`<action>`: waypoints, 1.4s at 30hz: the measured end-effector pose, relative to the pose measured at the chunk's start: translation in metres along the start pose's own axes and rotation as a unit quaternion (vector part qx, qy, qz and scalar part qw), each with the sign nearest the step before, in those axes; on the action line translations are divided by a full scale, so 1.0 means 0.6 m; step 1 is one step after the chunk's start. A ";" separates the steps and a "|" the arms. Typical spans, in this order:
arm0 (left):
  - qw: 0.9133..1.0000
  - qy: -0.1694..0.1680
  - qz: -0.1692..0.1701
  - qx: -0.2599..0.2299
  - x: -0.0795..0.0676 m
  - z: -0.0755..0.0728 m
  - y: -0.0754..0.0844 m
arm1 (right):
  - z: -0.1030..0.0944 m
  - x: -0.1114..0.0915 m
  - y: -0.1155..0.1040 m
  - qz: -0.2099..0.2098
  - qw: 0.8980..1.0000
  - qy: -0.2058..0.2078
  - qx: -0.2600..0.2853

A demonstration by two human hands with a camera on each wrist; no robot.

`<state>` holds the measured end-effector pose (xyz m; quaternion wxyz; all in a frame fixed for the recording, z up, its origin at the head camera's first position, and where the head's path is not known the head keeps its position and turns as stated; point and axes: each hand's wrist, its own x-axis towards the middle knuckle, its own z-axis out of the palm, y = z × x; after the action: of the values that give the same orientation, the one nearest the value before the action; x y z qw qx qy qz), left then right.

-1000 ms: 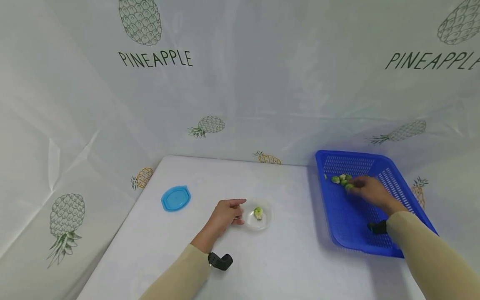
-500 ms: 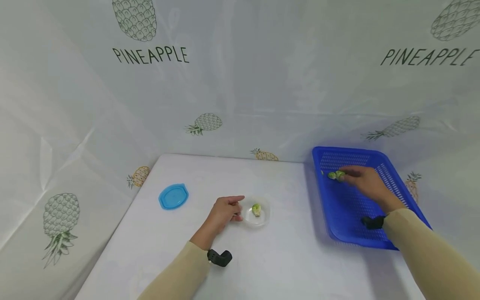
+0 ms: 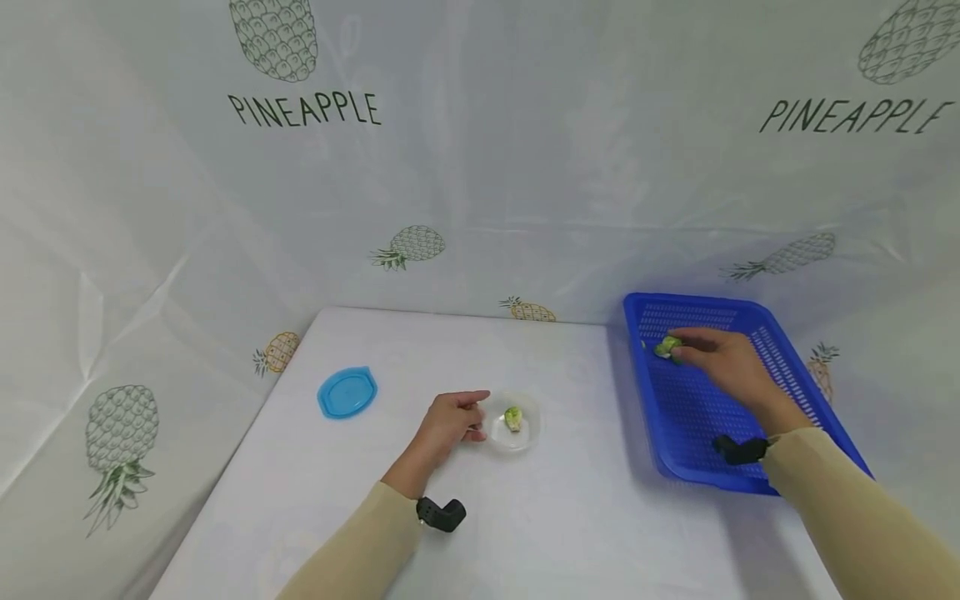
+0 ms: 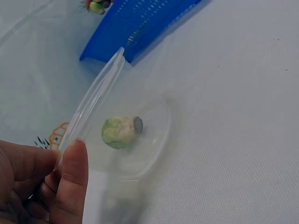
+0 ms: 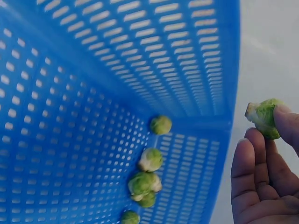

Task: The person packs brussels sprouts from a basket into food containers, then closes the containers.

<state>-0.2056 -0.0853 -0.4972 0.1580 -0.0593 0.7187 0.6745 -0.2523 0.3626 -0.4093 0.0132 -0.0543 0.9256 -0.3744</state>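
Centre: left hand [image 3: 448, 423] pinches rim of clear round plastic bowl [image 3: 527, 439]; right: right hand [image 3: 729, 364] pinches round green sprout [image 5: 265, 114] near edge of blue plastic basket [image 3: 686, 429], white tabletop [image 3: 581, 400] between.

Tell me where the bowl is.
In the head view, the clear bowl sits on the table, gripped by the left hand, left of the blue basket.

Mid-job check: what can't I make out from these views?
- Head: most of the sprouts in the basket, behind the right hand.
- Head: the basket's near right corner, behind the right sleeve.
- Right wrist: the lowest sprout, cut by the bottom edge.
- Left wrist: the right hand, cut by the top edge.
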 end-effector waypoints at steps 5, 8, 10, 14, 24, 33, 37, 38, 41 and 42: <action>1.000 0.006 -0.005 -0.001 0.001 0.002 -0.001 | 0.005 -0.010 -0.012 -0.004 1.000 0.018 -0.001; 1.000 0.005 -0.004 0.000 0.001 0.003 -0.001 | 0.009 -0.013 -0.016 -0.007 0.999 0.033 0.004; 1.000 0.004 -0.002 0.000 0.001 0.003 0.000 | 0.011 -0.014 -0.019 -0.008 0.999 0.040 0.017; 1.000 0.001 -0.002 -0.002 0.002 0.003 0.001 | 0.017 -0.018 -0.028 -0.025 0.998 0.045 0.042; 1.000 -0.001 0.002 -0.001 -0.002 0.002 0.002 | 0.037 -0.032 -0.065 -0.067 0.994 0.039 0.074; 1.000 0.004 0.000 0.005 -0.005 0.004 0.007 | 0.064 -0.037 -0.091 -0.094 0.989 0.020 0.111; 1.000 0.007 -0.002 0.003 -0.006 0.005 0.008 | 0.077 -0.038 -0.100 -0.103 0.988 0.014 0.117; 1.000 0.006 -0.002 0.002 -0.006 0.004 0.007 | 0.080 -0.038 -0.102 -0.107 0.987 0.013 0.117; 1.000 0.006 -0.001 0.004 -0.005 0.004 0.005 | 0.091 -0.036 -0.108 -0.122 0.985 0.012 0.121; 1.000 0.006 -0.001 0.004 -0.005 0.004 0.005 | 0.094 -0.036 -0.109 -0.125 0.984 0.011 0.124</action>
<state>-0.2031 -0.0828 -0.4937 0.1546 -0.0633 0.7224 0.6710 -0.2212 0.2791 -0.4046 -0.0376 -0.1634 0.8581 -0.4853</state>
